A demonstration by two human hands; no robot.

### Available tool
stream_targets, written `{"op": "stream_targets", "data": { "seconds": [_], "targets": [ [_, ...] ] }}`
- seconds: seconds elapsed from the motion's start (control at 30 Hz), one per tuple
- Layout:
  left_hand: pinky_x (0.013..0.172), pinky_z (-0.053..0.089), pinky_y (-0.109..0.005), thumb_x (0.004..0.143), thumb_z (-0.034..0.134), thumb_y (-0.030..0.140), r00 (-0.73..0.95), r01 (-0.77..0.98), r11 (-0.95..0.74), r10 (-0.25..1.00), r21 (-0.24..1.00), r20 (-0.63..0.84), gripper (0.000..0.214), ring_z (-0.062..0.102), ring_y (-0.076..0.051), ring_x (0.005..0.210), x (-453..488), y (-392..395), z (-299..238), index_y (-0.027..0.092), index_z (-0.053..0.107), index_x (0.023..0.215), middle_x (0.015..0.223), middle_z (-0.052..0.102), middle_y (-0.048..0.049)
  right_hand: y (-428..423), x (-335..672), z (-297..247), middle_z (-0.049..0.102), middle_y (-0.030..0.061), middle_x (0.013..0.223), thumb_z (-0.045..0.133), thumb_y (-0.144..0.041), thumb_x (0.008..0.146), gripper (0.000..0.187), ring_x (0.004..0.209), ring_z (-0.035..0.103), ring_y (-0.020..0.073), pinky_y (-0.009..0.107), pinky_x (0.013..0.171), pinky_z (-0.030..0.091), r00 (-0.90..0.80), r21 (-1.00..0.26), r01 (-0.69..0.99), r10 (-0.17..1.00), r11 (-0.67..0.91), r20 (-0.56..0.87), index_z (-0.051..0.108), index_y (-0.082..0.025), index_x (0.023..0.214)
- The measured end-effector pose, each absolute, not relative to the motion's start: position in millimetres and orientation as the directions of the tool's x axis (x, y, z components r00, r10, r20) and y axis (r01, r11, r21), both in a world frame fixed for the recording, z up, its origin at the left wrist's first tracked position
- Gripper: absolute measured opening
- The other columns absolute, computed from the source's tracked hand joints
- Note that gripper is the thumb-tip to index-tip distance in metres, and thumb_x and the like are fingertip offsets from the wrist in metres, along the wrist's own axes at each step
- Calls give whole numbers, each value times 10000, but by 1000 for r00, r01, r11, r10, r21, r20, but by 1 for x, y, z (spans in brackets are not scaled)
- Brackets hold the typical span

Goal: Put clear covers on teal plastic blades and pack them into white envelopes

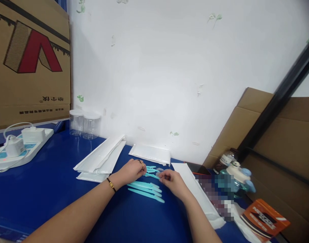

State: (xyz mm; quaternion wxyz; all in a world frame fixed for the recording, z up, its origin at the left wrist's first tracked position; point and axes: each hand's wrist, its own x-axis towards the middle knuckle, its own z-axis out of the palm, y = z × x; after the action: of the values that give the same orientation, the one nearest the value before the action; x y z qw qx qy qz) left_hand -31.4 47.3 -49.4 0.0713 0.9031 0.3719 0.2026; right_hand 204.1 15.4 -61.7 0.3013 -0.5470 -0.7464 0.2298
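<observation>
Between my two hands is a slim turquoise eyebrow razor (152, 176). My left hand (132, 171), with a ring and a thin dark bracelet, pinches its left end. At the other end, the thumb and fingertips of my right hand (173, 181) close on it. Nearer to me, several more turquoise eyebrow razors (146, 195) lie side by side on the blue table (134, 222). Just beyond my fingers are further turquoise pieces (151, 167) and small translucent pieces (159, 169), partly hidden by my hands.
White padded mailers (101, 155) are stacked at left. Another white packet (150, 153) lies by the wall, and a long white one (198, 195) at right. Two clear jars (91, 126), a power strip (35, 145), an orange pouch (265, 219) and a dark bottle (225, 160) stand around.
</observation>
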Motion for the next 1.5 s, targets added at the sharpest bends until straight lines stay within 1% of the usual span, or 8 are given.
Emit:
{"op": "stream_targets", "data": {
  "seconds": [0.2,0.43,0.57,0.73,0.83,1.0,1.33,1.5],
  "targets": [
    [756,349,-237,843,469,236,679,596,-739,673,315,293,177,576,-129,746,-29,45,-49,201,635,796,800,657,5,11,195,-62,658,15,774,584,-215,723,154,679,556,146,231,612,403,-260,-674,659,942,334,213,696,-187,825],
    [711,362,-213,792,518,232,711,607,-717,683,342,170,135,579,-104,660,-31,40,-47,226,654,790,754,663,37,13,202,-59,655,15,724,562,-263,752,162,632,552,147,234,580,396,-278,-651,686,944,326,180,699,-183,786],
    [769,350,-256,799,544,253,630,692,-678,735,250,249,135,586,-148,816,-35,48,-53,235,642,890,901,648,2,24,219,-66,653,38,793,476,-242,792,211,718,578,182,271,669,427,-78,-574,782,952,243,297,678,-195,830],
    [746,341,-273,794,562,234,601,729,-656,751,197,274,100,579,-158,843,-40,56,-57,234,636,861,897,636,1,29,221,-75,590,27,944,446,-72,719,348,794,568,155,252,723,414,-232,-433,837,933,335,274,651,-250,937],
    [736,332,-277,784,571,220,597,729,-651,756,213,268,59,577,-145,792,-39,56,-57,224,629,793,841,639,17,28,218,-74,574,23,853,479,-124,743,212,733,554,153,255,686,408,-235,-404,860,946,310,225,637,-225,840],
    [727,326,-277,783,571,219,588,733,-641,765,227,263,48,575,-144,788,-38,57,-58,218,619,781,821,638,20,27,222,-72,551,31,800,550,-202,738,45,717,541,160,262,665,401,-171,-423,875,968,234,182,592,-189,745],
    [656,312,-280,876,412,232,619,746,-663,724,62,304,230,563,-139,665,-36,56,-58,171,571,722,718,619,-18,26,223,-75,602,-5,665,597,-162,657,62,623,548,140,218,558,386,-116,-619,770,989,151,97,575,-190,708],
    [656,317,-277,846,434,208,621,744,-666,721,58,308,185,561,-137,653,-36,55,-57,179,563,716,722,615,-7,27,223,-77,620,2,682,585,-145,647,104,627,550,140,219,564,393,-144,-631,756,984,178,105,625,-190,732]
  ]
}}
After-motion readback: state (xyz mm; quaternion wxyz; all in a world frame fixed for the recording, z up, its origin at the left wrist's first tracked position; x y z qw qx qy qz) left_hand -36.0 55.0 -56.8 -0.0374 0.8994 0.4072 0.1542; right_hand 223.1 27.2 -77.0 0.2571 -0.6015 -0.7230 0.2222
